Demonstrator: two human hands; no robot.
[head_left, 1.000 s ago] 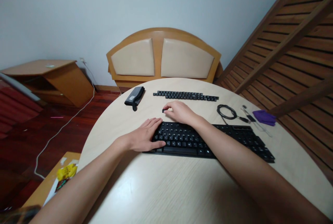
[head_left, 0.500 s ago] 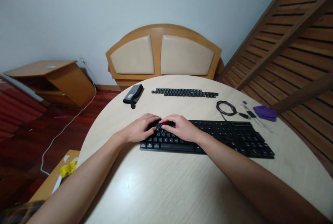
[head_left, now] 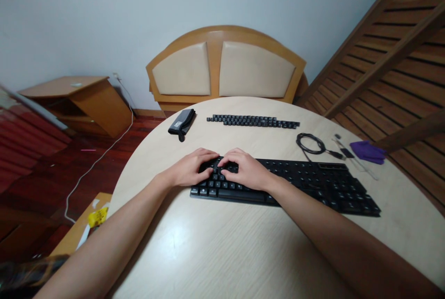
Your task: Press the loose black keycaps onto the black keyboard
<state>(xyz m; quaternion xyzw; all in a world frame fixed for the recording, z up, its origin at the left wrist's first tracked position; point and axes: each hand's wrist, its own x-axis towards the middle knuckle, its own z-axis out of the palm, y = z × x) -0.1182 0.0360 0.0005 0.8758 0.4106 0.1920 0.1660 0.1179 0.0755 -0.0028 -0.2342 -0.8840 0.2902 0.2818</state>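
Note:
A black keyboard (head_left: 313,183) lies across a round pale wood table (head_left: 215,252). Both hands rest on its left end. My left hand (head_left: 189,170) has its fingers curled down onto the upper left keys. My right hand (head_left: 248,171) is curled beside it, and the fingertips of the two hands meet over the same keys. What sits under those fingertips is hidden. A long row of loose black keycaps (head_left: 253,121) is lined up on the table beyond the keyboard.
A grey pouch (head_left: 181,124) lies at the table's far left. A coiled black cable (head_left: 311,143), small tools (head_left: 344,152) and a purple cloth (head_left: 368,151) lie at the right. Behind stand a padded headboard (head_left: 225,67), a slatted wooden frame (head_left: 392,58) and a low cabinet (head_left: 86,99).
My right hand came back from the table beyond the keyboard, where it pinched a small black keycap, onto the upper left keys. My left hand shifted up to meet it.

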